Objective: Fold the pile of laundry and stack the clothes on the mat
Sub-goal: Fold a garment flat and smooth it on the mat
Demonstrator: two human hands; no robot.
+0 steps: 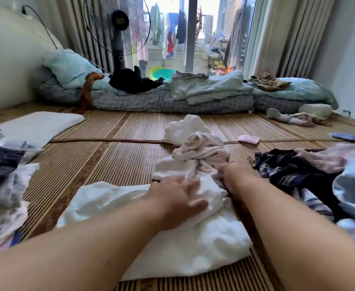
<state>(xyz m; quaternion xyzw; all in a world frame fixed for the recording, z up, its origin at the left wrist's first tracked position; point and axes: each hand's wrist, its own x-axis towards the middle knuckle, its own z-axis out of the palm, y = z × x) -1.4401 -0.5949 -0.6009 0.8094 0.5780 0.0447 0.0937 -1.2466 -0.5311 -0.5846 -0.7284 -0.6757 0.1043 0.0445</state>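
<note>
A woven mat [117, 164] carried a crumpled white garment [172, 238] at its centre, dark clothes [288, 171] heaped beside it. The left hand [178, 196] pressed flat on the garment, fingers straight; the right hand [233, 175] gripped its bunched cloth.

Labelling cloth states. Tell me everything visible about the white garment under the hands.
The white garment looks like soft, thin fabric, crumpled and not yet folded. It lies on the woven mat in front of the person, its far end bunched with beige cloth. The left hand rests flat on it; the right hand grips a bunched part.
</note>
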